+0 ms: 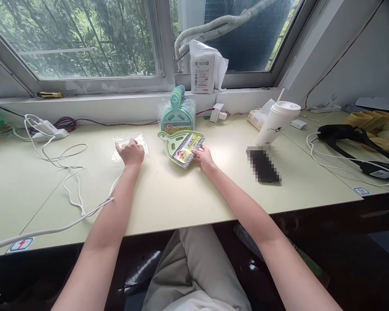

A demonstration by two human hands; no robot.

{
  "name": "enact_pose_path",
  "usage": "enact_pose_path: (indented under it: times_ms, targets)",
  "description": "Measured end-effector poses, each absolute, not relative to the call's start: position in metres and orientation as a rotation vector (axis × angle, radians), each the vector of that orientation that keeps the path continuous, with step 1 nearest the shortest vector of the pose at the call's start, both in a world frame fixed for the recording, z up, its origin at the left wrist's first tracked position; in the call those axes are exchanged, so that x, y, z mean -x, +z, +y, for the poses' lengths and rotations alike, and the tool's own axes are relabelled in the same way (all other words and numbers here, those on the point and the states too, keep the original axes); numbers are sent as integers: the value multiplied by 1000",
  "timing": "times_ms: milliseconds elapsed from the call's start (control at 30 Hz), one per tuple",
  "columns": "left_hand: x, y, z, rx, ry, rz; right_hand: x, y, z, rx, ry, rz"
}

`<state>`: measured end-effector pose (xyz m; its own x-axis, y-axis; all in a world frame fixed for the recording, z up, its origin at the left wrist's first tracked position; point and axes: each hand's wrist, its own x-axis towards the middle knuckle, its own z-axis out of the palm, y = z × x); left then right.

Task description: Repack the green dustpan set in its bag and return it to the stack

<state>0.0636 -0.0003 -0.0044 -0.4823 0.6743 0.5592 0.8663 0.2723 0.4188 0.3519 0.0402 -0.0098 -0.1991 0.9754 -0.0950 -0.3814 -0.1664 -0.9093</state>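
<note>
My left hand (130,152) rests on a clear plastic bag (139,141) lying flat on the pale desk (168,194), fingers curled over its edge. My right hand (203,157) touches the near edge of a small green dustpan (171,144) that carries a brush with a printed card label (188,148). Just behind it, a stack of teal dustpan sets in plastic wrap (177,113) leans against the window ledge.
A white paper cup with lid and straw (276,123) stands at the right, a dark blurred object (263,165) before it. A tissue pack (256,117), black cables and device (356,142) lie further right. White cables (68,181) and a power strip (48,131) lie at the left. A white packet (203,69) sits on the sill.
</note>
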Motion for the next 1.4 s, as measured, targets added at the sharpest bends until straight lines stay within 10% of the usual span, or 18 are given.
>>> enact_pose_path:
  times_ms: [1400]
  targets:
    - [-141,7,-4,1950,-1290,-1517,-353,-6,41,732,1549,-940]
